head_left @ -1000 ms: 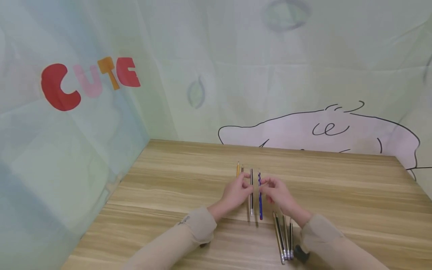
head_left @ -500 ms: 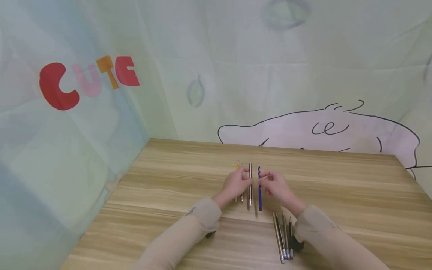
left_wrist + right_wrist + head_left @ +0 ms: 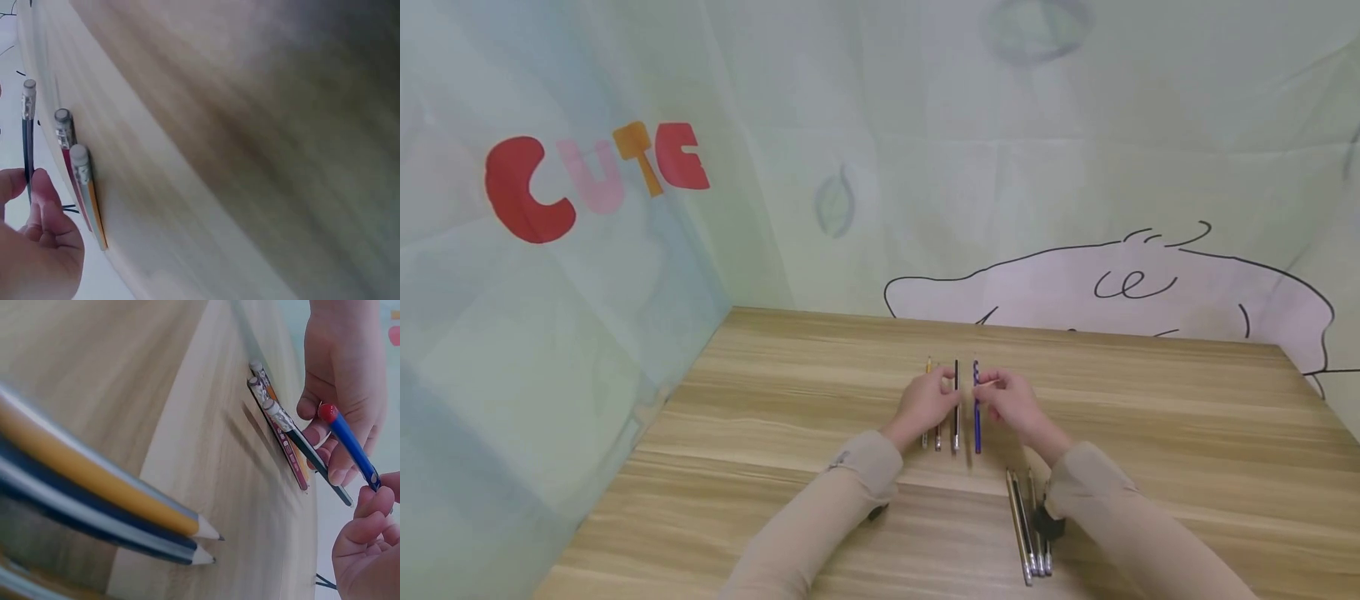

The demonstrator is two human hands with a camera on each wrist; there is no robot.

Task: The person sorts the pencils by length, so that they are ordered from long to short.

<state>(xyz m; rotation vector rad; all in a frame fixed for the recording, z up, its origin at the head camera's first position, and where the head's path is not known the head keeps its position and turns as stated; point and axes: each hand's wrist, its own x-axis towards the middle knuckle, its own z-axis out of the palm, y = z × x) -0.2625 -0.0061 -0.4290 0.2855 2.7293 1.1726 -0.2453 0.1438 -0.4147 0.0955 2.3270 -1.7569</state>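
My left hand [image 3: 925,402] pinches a dark striped pencil [image 3: 957,429] between thumb and finger, its white eraser end toward me. In my right hand [image 3: 1013,403] a blue pencil [image 3: 977,433] with a red end is pinched the same way. Both pencils are held above the table, side by side with a small gap. Below and left of the left hand lie a yellow pencil [image 3: 94,206] and a dark red pencil [image 3: 76,181], close together with their eraser ends toward me. The left hand partly hides these two in the head view.
Several pencils [image 3: 1021,533] lie in a group on the wooden table [image 3: 760,392], under and beside the right forearm, tips pointing away. A dark wrist strap [image 3: 1049,525] overlaps this group. Printed cloth walls [image 3: 820,100] stand behind and to the left.
Both hands have moved a little farther away from me, each carrying its pencil. The eraser ends of the two pencils on the table have come into view beneath the left hand.
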